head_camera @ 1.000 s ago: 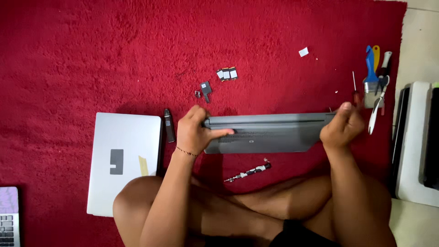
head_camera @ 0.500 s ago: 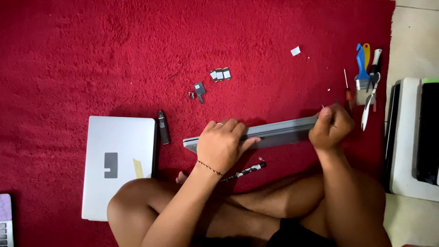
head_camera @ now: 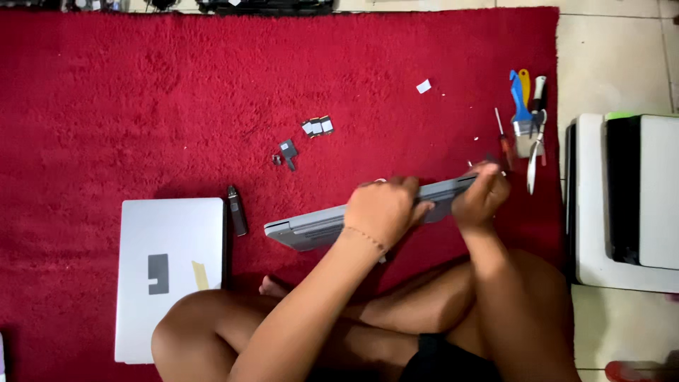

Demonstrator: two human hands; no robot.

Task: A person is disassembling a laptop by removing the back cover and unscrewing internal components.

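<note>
Grey metal laptop body point(head_camera: 318, 225), thin and flat, held on edge over the red shag carpet point(head_camera: 141, 92), just above crossed legs.

Left hand point(head_camera: 382, 210) wrapped over the middle of the top edge, fingers curled and closed on it; right hand point(head_camera: 482, 194) pinching the far right corner, fingers narrow and gripping. Likely stiff, moderately heavy, smooth enough to slip, fragile at corners; best taken along the long edges, both ends supported. Nearby: silver rectangular laptop lid point(head_camera: 170, 272) lying flat at left, small dark stick-shaped part point(head_camera: 236, 210), loose small grey components point(head_camera: 317, 126), cup of tools point(head_camera: 527, 127) at right.
</note>
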